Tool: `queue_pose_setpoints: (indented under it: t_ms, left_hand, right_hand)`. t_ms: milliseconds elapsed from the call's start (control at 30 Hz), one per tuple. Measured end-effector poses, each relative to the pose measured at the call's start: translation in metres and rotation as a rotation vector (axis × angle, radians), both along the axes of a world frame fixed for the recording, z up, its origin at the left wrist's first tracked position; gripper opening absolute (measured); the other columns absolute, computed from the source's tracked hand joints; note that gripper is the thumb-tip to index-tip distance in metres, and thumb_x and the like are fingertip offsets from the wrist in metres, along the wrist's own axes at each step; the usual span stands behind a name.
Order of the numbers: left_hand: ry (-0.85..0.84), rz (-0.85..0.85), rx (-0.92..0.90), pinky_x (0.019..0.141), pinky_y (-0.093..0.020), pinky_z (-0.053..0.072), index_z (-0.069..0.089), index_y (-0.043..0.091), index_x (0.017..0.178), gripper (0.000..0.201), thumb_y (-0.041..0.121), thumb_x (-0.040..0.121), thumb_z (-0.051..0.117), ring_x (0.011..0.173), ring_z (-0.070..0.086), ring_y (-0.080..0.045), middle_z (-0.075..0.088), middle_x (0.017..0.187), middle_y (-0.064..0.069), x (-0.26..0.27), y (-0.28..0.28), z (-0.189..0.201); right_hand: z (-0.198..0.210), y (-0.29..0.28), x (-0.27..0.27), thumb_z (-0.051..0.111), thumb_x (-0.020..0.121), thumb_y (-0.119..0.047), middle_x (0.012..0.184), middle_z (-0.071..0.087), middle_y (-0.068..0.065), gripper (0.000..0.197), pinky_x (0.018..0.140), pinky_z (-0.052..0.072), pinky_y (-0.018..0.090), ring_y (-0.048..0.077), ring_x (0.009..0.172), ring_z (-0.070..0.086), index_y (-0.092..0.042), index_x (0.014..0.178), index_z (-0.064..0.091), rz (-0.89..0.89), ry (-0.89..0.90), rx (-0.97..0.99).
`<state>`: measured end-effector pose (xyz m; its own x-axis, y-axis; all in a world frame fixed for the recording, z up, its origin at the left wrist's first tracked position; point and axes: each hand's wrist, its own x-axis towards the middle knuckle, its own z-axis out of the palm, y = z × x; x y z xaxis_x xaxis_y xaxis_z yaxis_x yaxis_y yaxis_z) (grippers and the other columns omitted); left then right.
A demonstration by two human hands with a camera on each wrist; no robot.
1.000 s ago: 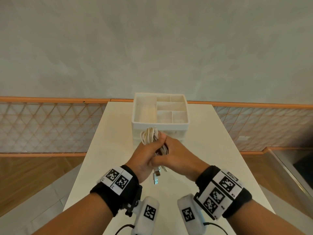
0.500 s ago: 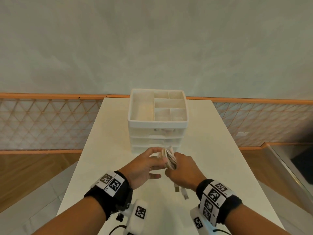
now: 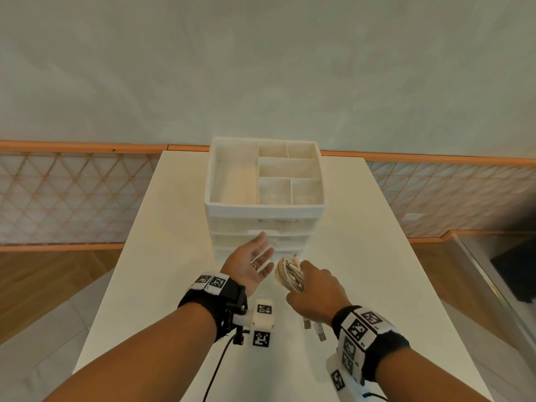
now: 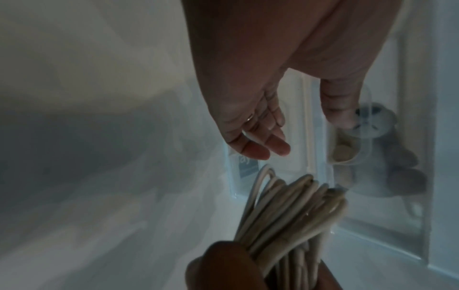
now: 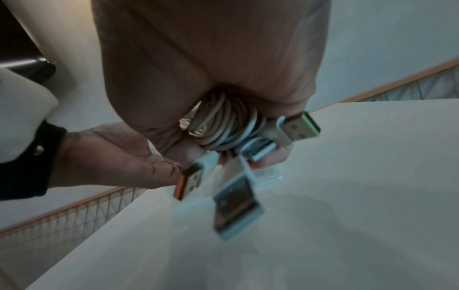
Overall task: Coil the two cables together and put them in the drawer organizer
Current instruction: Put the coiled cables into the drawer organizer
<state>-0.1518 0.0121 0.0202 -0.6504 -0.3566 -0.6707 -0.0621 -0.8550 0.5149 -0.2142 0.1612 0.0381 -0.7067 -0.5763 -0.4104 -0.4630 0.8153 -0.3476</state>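
My right hand grips the coiled bundle of white cables just above the table, in front of the organizer. The coil shows in the left wrist view too, and the right wrist view shows its loops in my fist with USB plugs hanging below. My left hand is open, palm turned right, fingers stretched toward the drawer fronts; it holds nothing. The white drawer organizer stands at mid-table with a compartmented top tray and translucent drawers below, which look closed.
The white table is narrow, with drop-offs to a wood floor on both sides. A tiled wall with an orange rail runs behind. Small items, one like a plush toy, show dimly through a drawer front.
My left hand has let go of the coil and opened, moving forward toward the drawers. The right hand alone now holds the bundle, lower and slightly nearer than before.
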Motion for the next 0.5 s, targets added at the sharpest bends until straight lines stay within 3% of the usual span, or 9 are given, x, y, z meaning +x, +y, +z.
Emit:
queue_pose_setpoints:
  t_ms: [133, 233, 367, 500]
  left_hand:
    - [0.004, 0.001, 0.008, 0.076, -0.034, 0.047, 0.068, 0.013, 0.103, 0.038, 0.043, 0.08, 0.073, 0.098, 0.064, -0.019, 0.068, 0.113, 0.001, 0.016, 0.007, -0.01]
    - [-0.016, -0.046, -0.006, 0.079, -0.035, 0.044, 0.068, 0.018, 0.096, 0.034, 0.047, 0.079, 0.07, 0.1, 0.061, -0.019, 0.068, 0.115, 0.002, 0.034, 0.019, -0.014]
    - [-0.004, -0.085, 0.025, 0.076, -0.034, 0.044, 0.068, 0.018, 0.107, 0.045, 0.046, 0.073, 0.072, 0.107, 0.06, -0.022, 0.068, 0.125, 0.001, 0.063, 0.036, -0.016]
    - [-0.026, -0.109, 0.013, 0.076, -0.033, 0.043, 0.067, 0.015, 0.116, 0.048, 0.046, 0.079, 0.068, 0.104, 0.06, -0.022, 0.068, 0.126, 0.0, 0.074, 0.048, -0.015]
  right_hand:
    - [0.01, -0.002, 0.001, 0.061, 0.074, -0.035, 0.092, 0.064, 0.003, 0.04, 0.07, 0.056, 0.036, 0.027, 0.082, 0.064, -0.02, 0.11, 0.048, 0.063, 0.015, 0.006]
    - [0.031, -0.006, -0.004, 0.062, 0.074, -0.034, 0.088, 0.062, 0.002, 0.037, 0.066, 0.051, 0.034, 0.028, 0.078, 0.062, -0.022, 0.105, 0.046, 0.159, 0.065, -0.011]
    - [0.06, -0.025, -0.016, 0.062, 0.075, -0.034, 0.097, 0.064, 0.005, 0.049, 0.066, 0.045, 0.032, 0.029, 0.078, 0.059, -0.024, 0.12, 0.045, 0.308, 0.154, -0.024]
    - [0.062, -0.05, -0.026, 0.063, 0.076, -0.025, 0.101, 0.066, 0.006, 0.05, 0.065, 0.049, 0.033, 0.028, 0.082, 0.062, -0.025, 0.123, 0.046, 0.453, 0.143, 0.073]
